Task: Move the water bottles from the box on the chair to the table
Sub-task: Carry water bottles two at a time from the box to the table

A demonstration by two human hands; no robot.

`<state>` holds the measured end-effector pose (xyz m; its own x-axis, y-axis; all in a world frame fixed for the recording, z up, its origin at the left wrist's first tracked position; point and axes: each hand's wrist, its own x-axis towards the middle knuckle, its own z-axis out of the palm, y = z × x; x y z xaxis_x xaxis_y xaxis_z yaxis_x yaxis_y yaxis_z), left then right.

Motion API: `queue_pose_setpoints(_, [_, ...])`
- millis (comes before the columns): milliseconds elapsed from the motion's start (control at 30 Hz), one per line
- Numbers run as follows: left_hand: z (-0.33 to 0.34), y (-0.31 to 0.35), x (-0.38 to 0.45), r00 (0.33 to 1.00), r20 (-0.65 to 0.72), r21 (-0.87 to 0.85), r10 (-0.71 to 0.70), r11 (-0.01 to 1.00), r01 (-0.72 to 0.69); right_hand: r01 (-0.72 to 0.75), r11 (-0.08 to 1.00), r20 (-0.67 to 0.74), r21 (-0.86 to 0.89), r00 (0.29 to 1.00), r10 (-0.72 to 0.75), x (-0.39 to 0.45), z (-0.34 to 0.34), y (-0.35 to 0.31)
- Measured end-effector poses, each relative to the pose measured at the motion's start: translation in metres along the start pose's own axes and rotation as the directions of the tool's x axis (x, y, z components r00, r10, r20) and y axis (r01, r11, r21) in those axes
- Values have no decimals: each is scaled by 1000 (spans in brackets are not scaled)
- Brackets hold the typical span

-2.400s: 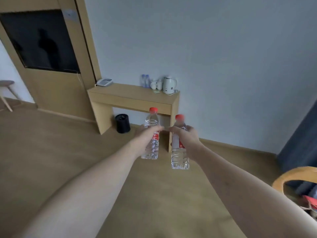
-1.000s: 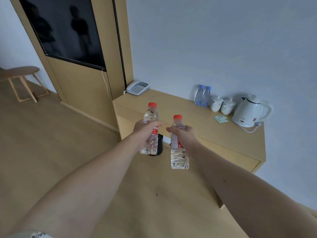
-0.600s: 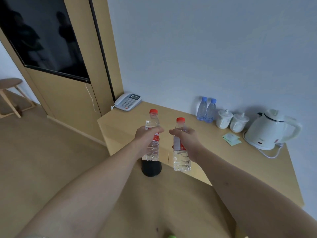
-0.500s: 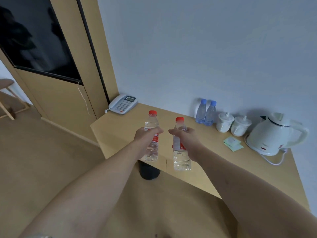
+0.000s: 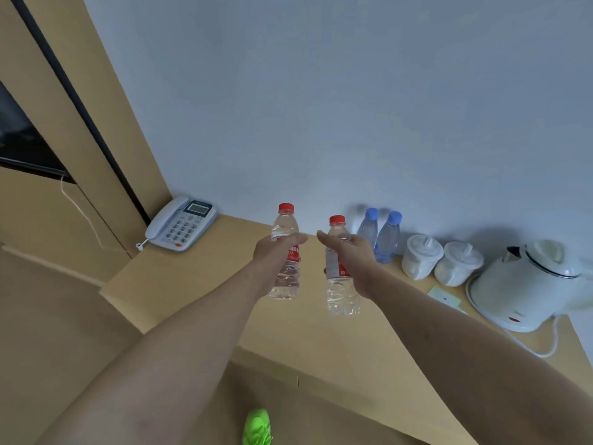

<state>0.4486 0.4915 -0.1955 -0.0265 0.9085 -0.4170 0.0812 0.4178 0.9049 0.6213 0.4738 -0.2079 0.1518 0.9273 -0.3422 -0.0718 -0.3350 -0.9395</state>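
Observation:
I hold two clear water bottles with red caps and red labels upright over the wooden table (image 5: 199,284). My left hand (image 5: 272,258) grips the left bottle (image 5: 285,277) around its middle. My right hand (image 5: 351,261) grips the right bottle (image 5: 340,297) the same way. Both bottles hang above the tabletop, their bases not touching it as far as I can tell. The box and the chair are out of view.
A white telephone (image 5: 181,223) sits at the table's far left corner. Two blue-capped bottles (image 5: 382,236), two white lidded cups (image 5: 441,263) and a white kettle (image 5: 526,284) with its cord line the wall side. A green shoe (image 5: 256,428) shows below the table edge.
I have come closer to the table; both bottles, earlier held in front of its edge, are now over the tabletop. Both grips are unchanged.

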Motion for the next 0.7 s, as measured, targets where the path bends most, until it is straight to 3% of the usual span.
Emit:
queue_pose_setpoints(200, [11,10,82,986,147,38,-84,996,79,-40,999,-139,-5,989,39,65,7,1])
queue_pose_setpoints(400, [8,27,154,928,339,116,-153,986,120,-112,994,-268,-8,958,106,117,18,-2])
queue_pose_setpoints(533, [4,32,195,891,410,231,-194,967,105,-131,991,-341,21,931,131,139,27,2])
queue_pose_setpoints(700, [4,25,224,888,423,224,-181,970,91,-142,989,-388,47,909,149,154,28,6])
